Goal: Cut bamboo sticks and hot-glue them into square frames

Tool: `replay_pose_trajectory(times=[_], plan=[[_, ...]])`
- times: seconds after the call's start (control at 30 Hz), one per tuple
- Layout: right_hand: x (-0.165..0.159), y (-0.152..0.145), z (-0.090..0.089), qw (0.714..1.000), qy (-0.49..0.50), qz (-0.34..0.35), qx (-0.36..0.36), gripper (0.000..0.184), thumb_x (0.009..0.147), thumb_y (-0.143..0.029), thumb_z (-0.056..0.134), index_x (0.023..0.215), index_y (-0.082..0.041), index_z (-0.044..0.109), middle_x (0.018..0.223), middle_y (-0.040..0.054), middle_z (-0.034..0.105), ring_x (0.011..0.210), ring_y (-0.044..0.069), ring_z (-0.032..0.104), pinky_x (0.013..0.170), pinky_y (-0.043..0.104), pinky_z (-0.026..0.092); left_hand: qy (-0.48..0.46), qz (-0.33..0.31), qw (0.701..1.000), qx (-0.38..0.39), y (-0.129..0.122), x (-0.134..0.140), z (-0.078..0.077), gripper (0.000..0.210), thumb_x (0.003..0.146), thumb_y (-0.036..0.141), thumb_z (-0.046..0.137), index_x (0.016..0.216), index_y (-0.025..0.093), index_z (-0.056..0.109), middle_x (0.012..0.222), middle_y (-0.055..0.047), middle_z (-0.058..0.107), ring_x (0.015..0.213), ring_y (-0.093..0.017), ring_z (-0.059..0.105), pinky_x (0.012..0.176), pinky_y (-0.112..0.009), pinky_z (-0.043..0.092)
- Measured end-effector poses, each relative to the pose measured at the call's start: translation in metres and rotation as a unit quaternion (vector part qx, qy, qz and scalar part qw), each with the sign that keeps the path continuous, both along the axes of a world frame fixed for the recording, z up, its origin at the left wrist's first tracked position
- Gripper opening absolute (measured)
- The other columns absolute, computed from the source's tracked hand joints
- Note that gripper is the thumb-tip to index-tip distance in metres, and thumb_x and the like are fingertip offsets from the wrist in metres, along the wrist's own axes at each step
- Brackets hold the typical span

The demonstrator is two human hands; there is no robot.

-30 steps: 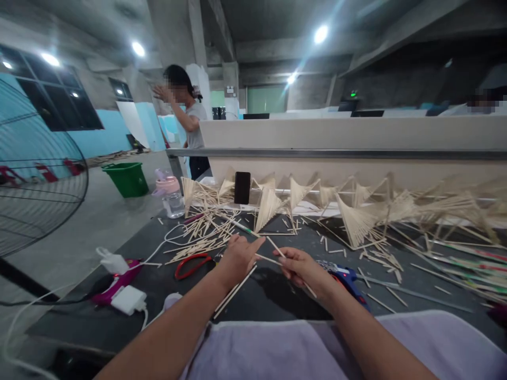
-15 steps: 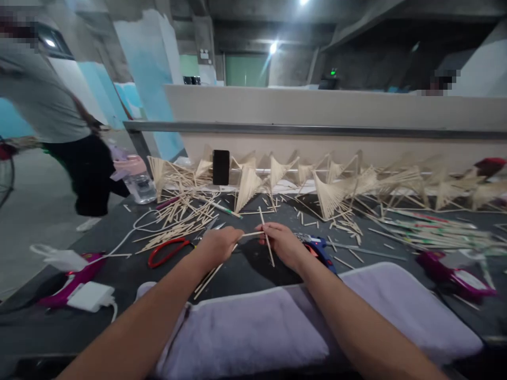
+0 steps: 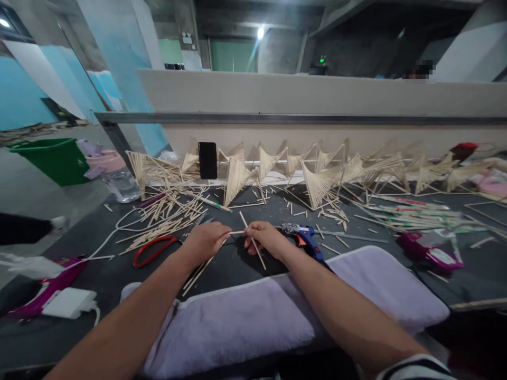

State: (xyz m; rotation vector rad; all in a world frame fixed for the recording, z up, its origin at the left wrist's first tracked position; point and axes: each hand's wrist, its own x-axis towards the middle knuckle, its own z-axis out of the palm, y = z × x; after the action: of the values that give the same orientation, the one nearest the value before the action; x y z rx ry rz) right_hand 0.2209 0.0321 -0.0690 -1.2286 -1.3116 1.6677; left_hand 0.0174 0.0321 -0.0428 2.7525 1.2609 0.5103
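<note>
Above the dark tabletop, my left hand pinches one end of a thin wooden stick that lies level between my hands. My right hand is closed where this stick meets a second wooden stick, which slants across the first. Whether the two are joined is hidden by the fingers. Just right of my right hand lies a blue glue gun. Scissors with red handles rest to the left of my left hand, near loose wooden sticks under my left wrist.
Fan-shaped stick structures line the table's back, with a black phone among them. Loose sticks are heaped at left. A purple towel lies in front. Magenta power strips, a water bottle and a green bin stand around.
My view has swung a little to the right. Both hands keep their grip on the crossed sticks. The person walking at the left has mostly left the view; only a leg and shoe show.
</note>
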Motion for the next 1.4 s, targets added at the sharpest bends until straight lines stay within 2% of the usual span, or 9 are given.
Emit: replay_pose_trajectory(times=[0.17,0.37,0.6,0.73,0.8,0.9,1.03,1.2,1.4], plan=[[0.005,0.006,0.001,0.988,0.094,-0.124,0.009,0.016,0.085,-0.031,0.047,0.078,-0.016,0.049,0.055,-0.0007,0.061,0.041,0.010,0.056,0.041,0.022,0.048,-0.141,0.016,0.977,0.157,-0.015,0.001,0.015,0.021,0.083,0.029,0.049,0.096,0.018,0.061,0.103,-0.010,0.056,0.104,-0.022,0.049,0.096,-0.037,0.033],[0.007,0.008,0.003,0.974,0.143,-0.179,0.006,0.015,0.087,-0.025,0.043,0.080,-0.015,0.051,0.058,0.0008,0.061,0.043,0.011,0.056,0.044,0.024,0.049,0.051,-0.164,0.983,-0.060,-0.015,0.008,0.005,0.016,0.083,0.022,0.044,0.087,0.019,0.060,0.086,-0.005,0.059,0.082,-0.016,0.054,0.077,-0.027,0.040],[0.005,0.007,0.003,0.979,0.138,-0.146,-0.012,0.017,0.087,-0.024,0.044,0.076,-0.014,0.052,0.061,0.0021,0.062,0.047,0.010,0.057,0.047,0.025,0.050,0.107,-0.058,0.981,-0.148,0.003,-0.017,0.003,0.019,0.073,0.011,0.043,0.081,0.021,0.058,0.079,-0.002,0.060,0.074,-0.017,0.054,0.064,-0.026,0.038],[0.001,0.005,0.000,0.982,0.160,-0.095,-0.018,0.017,0.085,-0.028,0.049,0.078,-0.014,0.054,0.062,0.0015,0.061,0.047,0.009,0.056,0.048,0.024,0.049,-0.067,-0.005,0.977,-0.203,0.005,-0.008,0.004,0.024,0.074,0.024,0.053,0.096,0.020,0.061,0.074,0.000,0.059,0.068,-0.015,0.053,0.063,-0.026,0.038],[-0.001,0.002,-0.002,0.982,0.176,-0.067,-0.021,0.017,0.081,-0.031,0.054,0.078,-0.014,0.055,0.064,0.0010,0.061,0.049,0.009,0.055,0.050,0.024,0.049,-0.234,0.021,0.930,-0.282,0.001,0.005,0.002,0.040,0.073,0.032,0.057,0.110,0.018,0.055,0.072,0.001,0.056,0.061,-0.012,0.052,0.057,-0.024,0.039],[-0.005,0.000,-0.003,0.983,0.176,-0.056,-0.017,0.019,0.075,-0.033,0.061,0.076,-0.014,0.056,0.065,-0.0007,0.059,0.050,0.008,0.052,0.049,0.022,0.048,-0.440,0.033,0.807,-0.394,-0.005,0.020,0.000,0.043,0.073,0.036,0.061,0.110,0.016,0.053,0.069,0.002,0.055,0.054,-0.008,0.049,0.050,-0.020,0.038],[-0.004,0.000,-0.004,0.993,0.104,-0.063,0.010,0.020,0.072,-0.032,0.062,0.069,-0.013,0.058,0.048,-0.0073,0.042,0.040,0.003,0.036,0.036,0.013,0.032,-0.531,0.061,0.714,-0.453,-0.007,0.020,0.001,0.029,0.070,0.033,0.067,0.089,0.013,0.059,0.070,-0.001,0.059,0.057,-0.009,0.056,0.053,-0.020,0.043],[0.003,0.001,0.000,0.996,-0.074,-0.022,0.039,0.006,0.072,-0.018,0.056,0.077,-0.014,0.056,0.045,-0.0075,0.042,0.035,0.005,0.037,0.029,0.013,0.028,-0.492,0.065,0.744,-0.447,-0.003,0.010,0.001,0.029,0.069,0.030,0.068,0.090,0.011,0.061,0.076,-0.006,0.064,0.066,-0.013,0.061,0.064,-0.026,0.050],[0.012,0.000,0.005,0.974,-0.217,0.062,0.023,0.058,0.078,-0.018,0.053,0.131,-0.015,0.030,0.047,-0.0044,0.054,0.037,0.013,0.053,0.032,0.019,0.041,-0.290,-0.037,0.831,-0.473,0.000,0.003,0.002,0.041,0.070,0.031,0.066,0.108,0.015,0.061,0.095,-0.010,0.067,0.086,-0.020,0.062,0.079,-0.032,0.048]])
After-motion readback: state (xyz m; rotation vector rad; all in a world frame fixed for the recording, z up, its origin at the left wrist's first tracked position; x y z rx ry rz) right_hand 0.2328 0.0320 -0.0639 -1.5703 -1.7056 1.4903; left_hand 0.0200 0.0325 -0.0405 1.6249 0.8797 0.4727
